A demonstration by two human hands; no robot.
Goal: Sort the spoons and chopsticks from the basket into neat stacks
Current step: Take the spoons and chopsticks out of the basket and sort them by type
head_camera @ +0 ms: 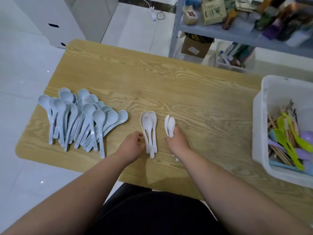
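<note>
While the right hand (176, 141) clasps a few white plastic spoons (170, 123), seemingly light, stiff and slick, by their handles left of the white plastic basket (264, 116), the left hand (133, 143) touches the nested white stack (149, 126) farther left, grip unclear.

Both arms were bare and extended forward, converging toward the middle of the view. The left forearm (76, 192) entered from the lower left and the right forearm (228, 184) from the lower right. The left hand (133, 143) lay knuckles up with its fingers bent, the fingertips (141, 135) against the left side of the stacked white spoons (149, 126). Whether it pinched them could not be determined. The right hand (177, 141) was closed, back upward, gripping a pair of white spoons (170, 124) whose bowls projected beyond its fingers. The two hands were near each other but apart.
</note>
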